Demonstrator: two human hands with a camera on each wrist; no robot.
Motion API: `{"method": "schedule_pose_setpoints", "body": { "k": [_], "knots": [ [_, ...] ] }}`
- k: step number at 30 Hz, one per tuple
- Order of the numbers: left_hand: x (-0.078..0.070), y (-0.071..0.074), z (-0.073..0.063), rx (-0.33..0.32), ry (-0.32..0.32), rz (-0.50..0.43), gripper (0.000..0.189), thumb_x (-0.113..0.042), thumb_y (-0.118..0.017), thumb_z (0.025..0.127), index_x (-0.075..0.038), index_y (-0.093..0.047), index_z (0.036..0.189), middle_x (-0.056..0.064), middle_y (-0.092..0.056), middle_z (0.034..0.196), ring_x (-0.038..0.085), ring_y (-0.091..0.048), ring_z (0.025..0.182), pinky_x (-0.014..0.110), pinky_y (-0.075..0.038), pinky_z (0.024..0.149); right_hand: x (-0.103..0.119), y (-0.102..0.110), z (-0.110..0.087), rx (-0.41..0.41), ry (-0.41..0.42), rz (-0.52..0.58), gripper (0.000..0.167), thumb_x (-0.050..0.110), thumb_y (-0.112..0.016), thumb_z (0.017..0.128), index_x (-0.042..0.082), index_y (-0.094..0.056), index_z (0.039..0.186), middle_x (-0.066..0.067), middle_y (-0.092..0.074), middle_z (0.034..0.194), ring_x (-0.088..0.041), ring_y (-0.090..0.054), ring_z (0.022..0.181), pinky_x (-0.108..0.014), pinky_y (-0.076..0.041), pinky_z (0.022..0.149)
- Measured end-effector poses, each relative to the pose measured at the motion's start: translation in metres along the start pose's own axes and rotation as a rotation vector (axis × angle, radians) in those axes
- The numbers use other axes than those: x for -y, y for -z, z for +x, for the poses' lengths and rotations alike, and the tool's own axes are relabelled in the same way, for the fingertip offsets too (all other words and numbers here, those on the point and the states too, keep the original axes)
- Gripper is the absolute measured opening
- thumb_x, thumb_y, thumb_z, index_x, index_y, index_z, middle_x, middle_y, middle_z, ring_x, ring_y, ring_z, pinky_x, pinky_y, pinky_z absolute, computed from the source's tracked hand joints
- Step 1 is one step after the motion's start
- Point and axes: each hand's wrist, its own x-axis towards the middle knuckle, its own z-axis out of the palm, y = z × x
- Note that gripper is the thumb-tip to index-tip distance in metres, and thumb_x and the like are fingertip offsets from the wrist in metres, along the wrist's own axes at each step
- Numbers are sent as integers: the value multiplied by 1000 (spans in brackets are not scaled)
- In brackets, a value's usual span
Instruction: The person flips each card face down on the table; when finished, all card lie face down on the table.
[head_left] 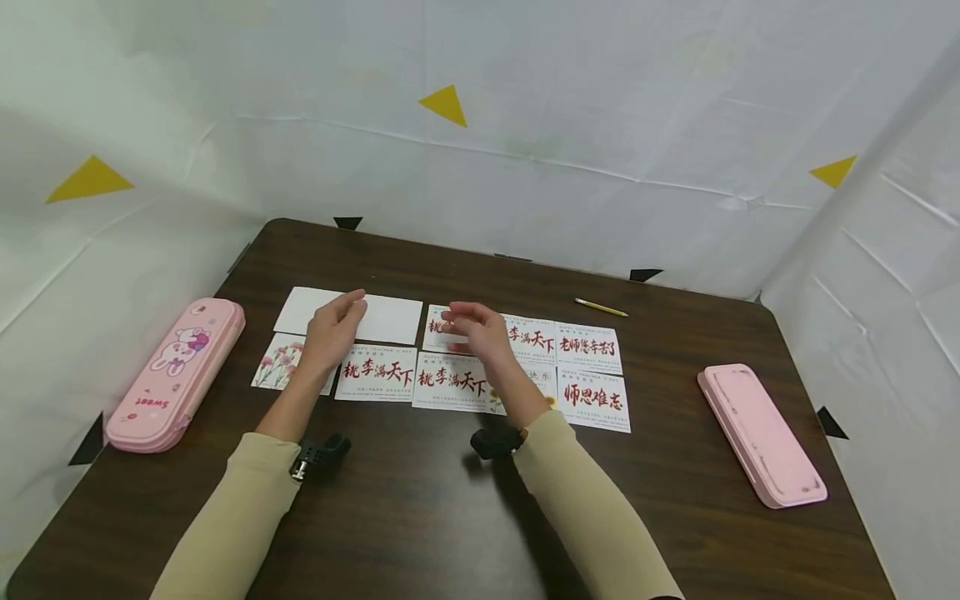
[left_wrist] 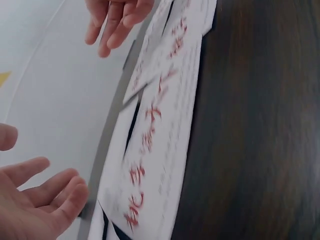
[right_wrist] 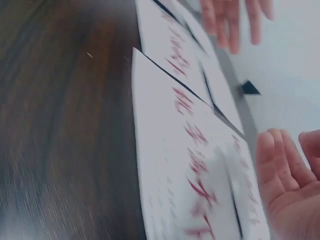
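Two rows of cards (head_left: 377, 377) are lying across the middle of the dark desk (head_left: 420, 517), many bearing red lettering, with blank white paper (head_left: 395, 318) occupying the far row's left end. The left hand (head_left: 335, 329) is hovering over this paper and the right hand (head_left: 486, 335) over the lettered cards; both are keeping their fingers loosely spread, palms turned towards each other. The left forearm is covering part of a pink-flower card (head_left: 279, 362), while the right wrist is hiding part of a sunflower card (head_left: 543, 383). A yellow pencil (head_left: 600, 307) is lying just beyond the far row, towards its right end. Two pink cases are flanking the cards: a rabbit-printed case (head_left: 180, 371) near the left edge, and a plainer case (head_left: 763, 435) well apart on the right. Both are resting closed, their contents hidden.
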Motion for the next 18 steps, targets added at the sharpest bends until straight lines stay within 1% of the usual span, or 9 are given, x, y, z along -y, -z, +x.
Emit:
{"method": "schedule_pose_setpoints", "body": {
  "k": [2,4,6,9,11,13,16,18],
  "knots": [
    [-5,-5,0,48,-1,18,50,-36,-44,104,-8,-48,146,21,-52,140,37,-46,131,53,-33,108,3,12,-3,-39,1,-3,30,7,-56,100,0,-60,129,-14,-68,118,-29,-68,103,-48,-54,88],
    [-11,-12,0,106,-2,38,51,-35,-45,103,-8,-46,147,21,-53,139,37,-46,131,53,-33,108,5,24,-4,-87,-5,-15,29,8,-58,99,0,-62,127,-15,-69,117,-32,-67,104,-49,-54,87],
    [-16,-19,0,171,-3,46,52,-35,-45,103,-8,-43,148,22,-53,139,37,-47,130,53,-34,107,5,35,-5,-139,-16,-57,28,10,-60,98,1,-63,124,-15,-69,115,-33,-68,102,-44,-57,82],
    [-24,-29,1,261,18,9,53,-34,-46,103,-9,-40,150,21,-53,139,37,-50,127,52,-38,105,5,48,-6,-198,-39,-140,27,10,-61,97,2,-66,122,-15,-70,112,-31,-69,97,-36,-59,71],
    [-27,-35,2,301,41,-27,53,-33,-46,103,-9,-39,151,22,-52,139,38,-53,124,52,-40,103,4,53,-6,-209,-60,-201,27,10,-60,97,2,-66,122,-16,-71,110,-29,-70,93,-32,-59,67],
    [-30,-40,4,332,68,-52,54,-32,-45,103,-8,-37,151,22,-51,140,39,-54,122,51,-41,103,4,56,-7,-201,-82,-253,28,10,-59,96,1,-66,122,-17,-71,109,-27,-71,90,-32,-59,65],
    [-31,-47,7,365,95,-52,56,-33,-44,103,-7,-34,152,22,-51,139,38,-54,121,50,-40,104,3,58,-7,-180,-106,-303,29,9,-58,96,0,-66,122,-17,-71,108,-25,-71,90,-33,-59,67],
    [-31,-51,9,382,105,-42,58,-33,-44,103,-6,-33,153,22,-52,137,36,-54,120,49,-39,105,2,58,-7,-175,-112,-316,28,9,-58,96,0,-66,122,-17,-71,109,-25,-71,91,-34,-59,68]
  ]
}}
